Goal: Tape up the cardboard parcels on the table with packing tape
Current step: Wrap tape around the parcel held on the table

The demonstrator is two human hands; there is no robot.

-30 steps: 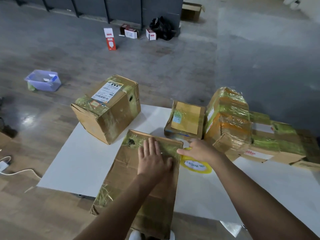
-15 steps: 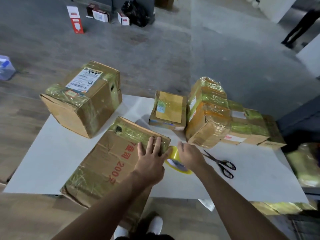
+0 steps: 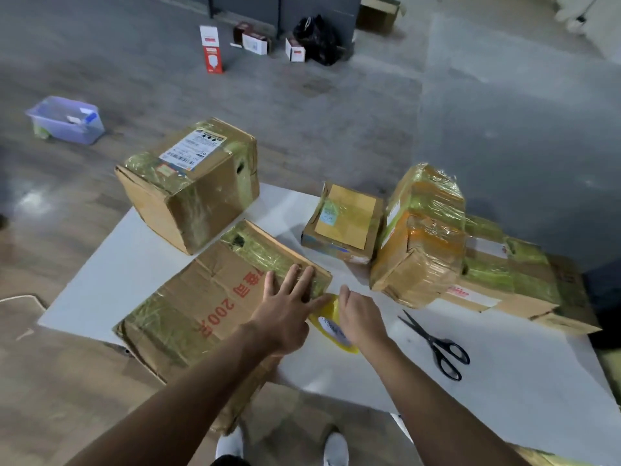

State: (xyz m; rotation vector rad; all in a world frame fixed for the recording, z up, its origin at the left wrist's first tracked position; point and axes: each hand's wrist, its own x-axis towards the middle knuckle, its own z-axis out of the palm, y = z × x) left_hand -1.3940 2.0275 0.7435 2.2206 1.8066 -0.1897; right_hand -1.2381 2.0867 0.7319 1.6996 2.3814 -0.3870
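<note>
1. Near edge of the tabletop (image 3: 161,264): the flat parcel (image 3: 208,297) lies here, its near end hanging over the edge. We see glossy tape across its far end and across its near-left end. The middle, with the red print, is bare cardboard.
2. Left hand (image 3: 289,307): it is flat on the parcel's far-right corner with the fingers spread, pressing on the taped band.
3. Right hand (image 3: 361,317): it is curled over the yellow tape roll (image 3: 331,326) and holds it on the tabletop just beside that corner. We cannot see the fingertips or a free strip of tape.
4. Scissors (image 3: 437,344): they lie on the tabletop to the right of the hands, untouched.
5. Mid-table, towards the right edge: a small parcel (image 3: 346,220), a heavily wrapped parcel (image 3: 420,237) and low parcels (image 3: 504,280) behind it all show tape.
6. Far left corner: the large box (image 3: 191,186) is taped over its top and sides.
7. Our judgement: most parcels look finished. The flat one is part-done, as its end bands are on but the strip probably needs cutting and its middle may need a band.
</note>
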